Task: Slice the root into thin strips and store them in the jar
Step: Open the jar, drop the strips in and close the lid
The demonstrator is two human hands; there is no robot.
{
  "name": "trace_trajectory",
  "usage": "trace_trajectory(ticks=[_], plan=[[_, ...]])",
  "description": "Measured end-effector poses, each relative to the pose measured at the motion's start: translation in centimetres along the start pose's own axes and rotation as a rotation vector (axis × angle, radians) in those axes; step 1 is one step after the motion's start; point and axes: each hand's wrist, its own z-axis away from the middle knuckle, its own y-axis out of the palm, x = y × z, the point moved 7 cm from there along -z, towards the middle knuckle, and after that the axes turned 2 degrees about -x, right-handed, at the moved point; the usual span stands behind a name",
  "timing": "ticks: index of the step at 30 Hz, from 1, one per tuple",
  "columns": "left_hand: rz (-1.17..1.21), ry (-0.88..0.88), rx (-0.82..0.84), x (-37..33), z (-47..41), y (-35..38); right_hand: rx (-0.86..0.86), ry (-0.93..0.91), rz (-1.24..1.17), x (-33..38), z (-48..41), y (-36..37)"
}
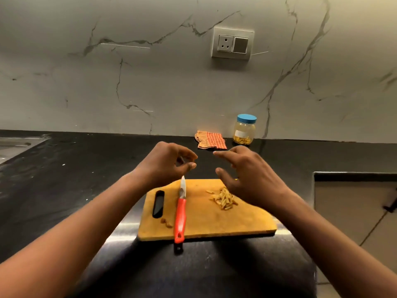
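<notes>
A pile of thin yellow root strips (224, 200) lies on the right half of the orange cutting board (210, 224). A red-handled knife (180, 218) lies on the board left of the middle, blade pointing away, handle end over the near edge. Small root scraps (166, 222) sit beside the handle. My left hand (165, 162) hovers over the board's far left corner, fingers loosely curled, nothing visible in it. My right hand (251, 175) hovers above the strips with fingers spread. The jar (245, 130), blue lid on and some strips inside, stands against the back wall.
A checked orange cloth (211, 140) lies left of the jar on the black counter (64, 179). A sink (12, 147) is at the far left. The counter ends at the right (314, 190), with tiled floor beyond. A wall socket (233, 43) sits above.
</notes>
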Motion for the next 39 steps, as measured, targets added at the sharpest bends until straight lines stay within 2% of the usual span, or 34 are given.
trace_trajectory(ticks=[9,19,26,30,34,39], plan=[[0.031,-0.043,0.088,-1.8,-13.1,6.4,-0.042,0.156,0.104,-12.4,-8.0,0.2],[-0.026,-0.175,0.014,-1.0,-23.4,12.7,-0.041,0.329,0.194,-23.1,-15.0,2.3],[0.088,-0.271,0.045,0.7,-27.5,17.1,-0.021,0.392,0.266,-27.0,-18.3,4.1],[0.153,-0.306,0.032,1.7,-29.1,19.5,0.008,0.420,0.205,-28.4,-19.2,5.5],[0.164,-0.310,0.043,2.3,-30.0,20.8,-0.053,0.451,0.119,-29.2,-20.0,6.0],[0.201,-0.363,0.013,3.0,-30.1,20.7,-0.128,0.463,0.136,-29.2,-20.4,6.3]])
